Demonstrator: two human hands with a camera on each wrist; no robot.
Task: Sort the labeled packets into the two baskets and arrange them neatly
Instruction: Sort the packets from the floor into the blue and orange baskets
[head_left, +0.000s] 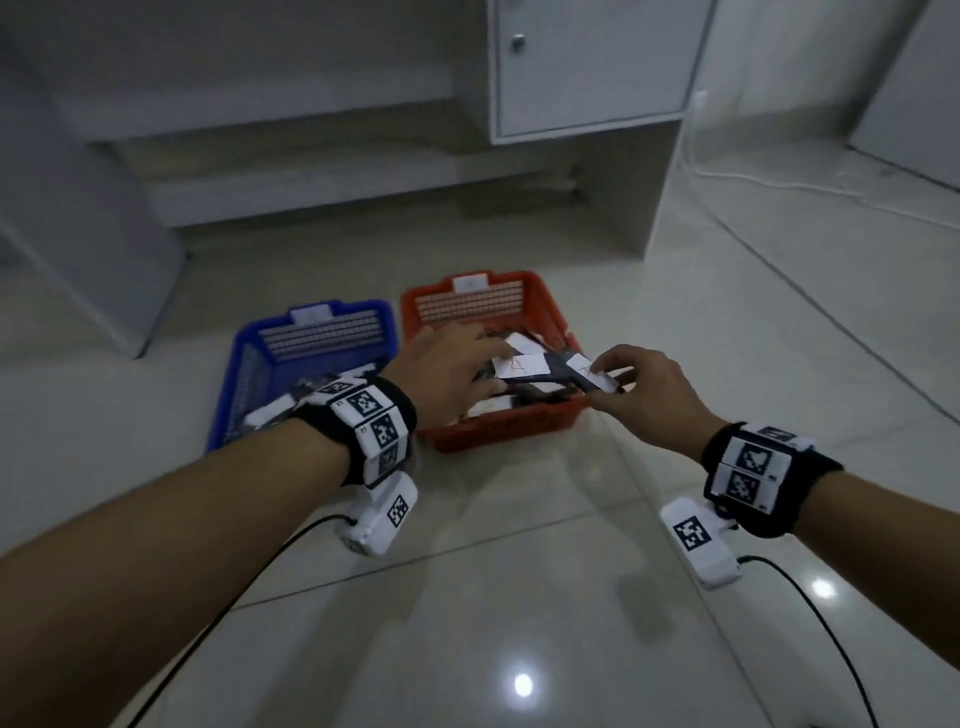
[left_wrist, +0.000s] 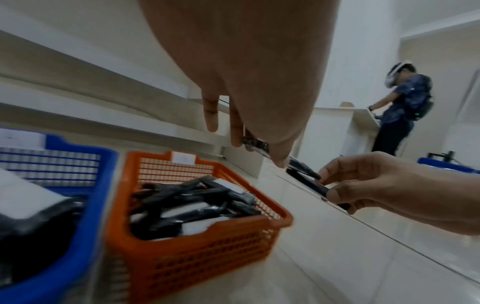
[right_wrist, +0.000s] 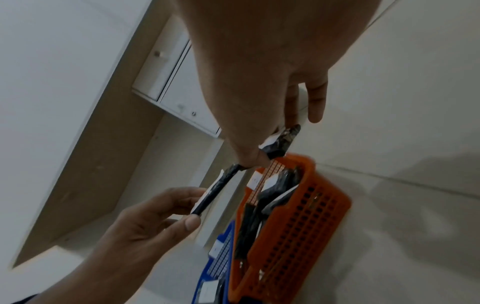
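Note:
Both hands hover over the orange basket (head_left: 519, 423), which sits on the floor to the right of the blue basket (head_left: 228, 384). My left hand (head_left: 488, 369) pinches a black packet with a white label (head_left: 522, 366). My right hand (head_left: 608, 389) pinches a second labelled black packet (head_left: 587, 376), whose end overlaps the first. In the left wrist view the left hand (left_wrist: 259, 152) grips its packet (left_wrist: 255, 144) above the orange basket (left_wrist: 207, 257). Several black packets (left_wrist: 197, 201) lie jumbled inside it. The blue basket (left_wrist: 85, 226) also holds packets (head_left: 270, 415).
The baskets stand on a glossy tiled floor (head_left: 519, 597). A white cabinet (head_left: 592, 62) hangs behind them, with low white shelves (head_left: 311, 182) to the left. Another person (left_wrist: 405, 107) stands far off at a counter. Cables (head_left: 810, 603) trail from my wrist cameras.

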